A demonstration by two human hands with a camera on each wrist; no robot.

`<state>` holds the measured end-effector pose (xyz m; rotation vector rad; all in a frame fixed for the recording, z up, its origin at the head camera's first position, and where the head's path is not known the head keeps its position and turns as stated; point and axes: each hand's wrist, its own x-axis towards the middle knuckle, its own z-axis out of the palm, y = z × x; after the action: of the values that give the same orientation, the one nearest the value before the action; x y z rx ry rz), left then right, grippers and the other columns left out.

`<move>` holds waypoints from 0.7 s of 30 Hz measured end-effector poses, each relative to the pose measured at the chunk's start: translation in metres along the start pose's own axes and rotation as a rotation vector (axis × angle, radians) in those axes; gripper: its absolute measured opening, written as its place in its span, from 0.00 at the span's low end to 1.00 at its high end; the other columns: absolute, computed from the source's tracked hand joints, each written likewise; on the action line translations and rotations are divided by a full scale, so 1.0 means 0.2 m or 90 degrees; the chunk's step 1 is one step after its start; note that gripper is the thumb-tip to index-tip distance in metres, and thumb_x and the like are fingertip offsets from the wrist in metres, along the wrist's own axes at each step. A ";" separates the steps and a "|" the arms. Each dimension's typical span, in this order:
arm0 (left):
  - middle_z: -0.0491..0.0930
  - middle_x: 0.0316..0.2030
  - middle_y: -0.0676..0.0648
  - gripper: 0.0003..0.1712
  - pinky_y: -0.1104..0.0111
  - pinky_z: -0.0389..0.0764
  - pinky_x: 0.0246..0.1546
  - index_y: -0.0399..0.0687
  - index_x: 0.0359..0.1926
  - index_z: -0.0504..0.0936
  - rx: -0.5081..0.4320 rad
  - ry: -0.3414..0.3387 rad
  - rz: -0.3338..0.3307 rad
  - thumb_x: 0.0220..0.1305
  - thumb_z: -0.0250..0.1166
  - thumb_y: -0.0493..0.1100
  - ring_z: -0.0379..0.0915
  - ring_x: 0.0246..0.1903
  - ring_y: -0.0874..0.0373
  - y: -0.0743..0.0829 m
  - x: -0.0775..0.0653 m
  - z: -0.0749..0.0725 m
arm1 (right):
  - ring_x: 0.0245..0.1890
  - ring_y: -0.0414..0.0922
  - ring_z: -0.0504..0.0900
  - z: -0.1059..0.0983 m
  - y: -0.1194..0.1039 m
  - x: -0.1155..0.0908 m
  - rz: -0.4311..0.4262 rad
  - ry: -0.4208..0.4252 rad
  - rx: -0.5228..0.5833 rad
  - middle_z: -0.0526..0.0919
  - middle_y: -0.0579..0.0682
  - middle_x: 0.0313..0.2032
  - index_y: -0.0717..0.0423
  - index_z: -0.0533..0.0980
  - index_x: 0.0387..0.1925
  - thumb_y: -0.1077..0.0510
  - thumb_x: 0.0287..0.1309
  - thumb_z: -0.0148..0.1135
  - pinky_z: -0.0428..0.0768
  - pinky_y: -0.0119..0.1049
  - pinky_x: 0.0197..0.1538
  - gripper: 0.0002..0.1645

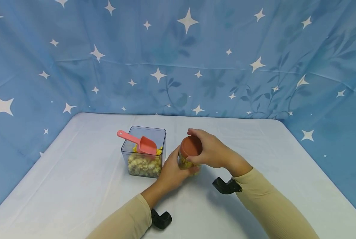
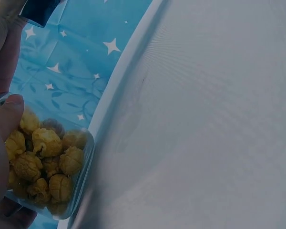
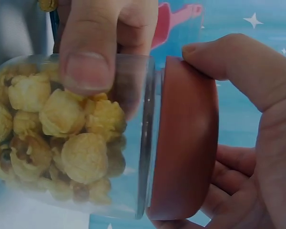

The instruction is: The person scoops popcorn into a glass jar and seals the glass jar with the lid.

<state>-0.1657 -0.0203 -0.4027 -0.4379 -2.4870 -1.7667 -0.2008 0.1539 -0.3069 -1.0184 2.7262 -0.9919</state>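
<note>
A clear plastic jar (image 3: 128, 191) of popcorn (image 3: 83, 157) stands upright on the table, right of the middle. My left hand (image 1: 172, 172) grips the jar's body, with the thumb laid across its near side. Over the jar's mouth is a brown-orange lid (image 1: 191, 146), held round its rim by the thumb and fingers of my right hand (image 1: 215, 149). In the right wrist view the lid meets the jar's rim; whether it is fastened I cannot tell. Popcorn pieces (image 2: 45, 143) show through the jar wall in the left wrist view.
Just left of the jar stands a clear square container (image 1: 129, 159) with popcorn in it. A pink scoop (image 1: 147, 145) lies in that container, its handle over the left rim. The white table (image 1: 76, 186) ends at a blue star-patterned curtain (image 1: 178, 49).
</note>
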 end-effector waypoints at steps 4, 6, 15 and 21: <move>0.69 0.66 0.49 0.49 0.49 0.64 0.67 0.50 0.74 0.62 0.005 0.007 -0.005 0.56 0.77 0.53 0.62 0.67 0.53 0.01 -0.01 0.00 | 0.55 0.52 0.76 0.00 0.00 0.00 0.002 -0.011 0.003 0.72 0.59 0.64 0.68 0.61 0.71 0.56 0.51 0.73 0.81 0.47 0.53 0.50; 0.69 0.66 0.48 0.50 0.49 0.64 0.67 0.50 0.74 0.62 0.005 0.009 -0.010 0.56 0.77 0.52 0.62 0.67 0.52 0.01 -0.01 0.01 | 0.55 0.51 0.76 0.00 0.00 0.00 0.006 -0.020 0.005 0.72 0.58 0.64 0.67 0.61 0.71 0.56 0.51 0.73 0.81 0.46 0.53 0.50; 0.69 0.66 0.47 0.50 0.48 0.64 0.67 0.49 0.74 0.62 0.009 0.019 -0.026 0.56 0.77 0.52 0.62 0.67 0.51 0.01 -0.02 0.02 | 0.53 0.50 0.77 0.00 0.00 0.01 0.044 -0.017 0.002 0.75 0.56 0.61 0.66 0.62 0.71 0.51 0.52 0.75 0.81 0.45 0.52 0.50; 0.68 0.67 0.46 0.51 0.47 0.64 0.67 0.49 0.75 0.61 0.020 0.021 -0.036 0.56 0.77 0.53 0.61 0.68 0.50 0.01 -0.02 0.02 | 0.54 0.50 0.77 0.01 0.01 0.00 0.039 -0.001 0.015 0.74 0.56 0.62 0.65 0.62 0.71 0.51 0.52 0.77 0.81 0.46 0.54 0.51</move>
<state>-0.1612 -0.0172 -0.4026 -0.3368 -2.5239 -1.7377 -0.2018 0.1537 -0.3102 -0.9252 2.7198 -1.0117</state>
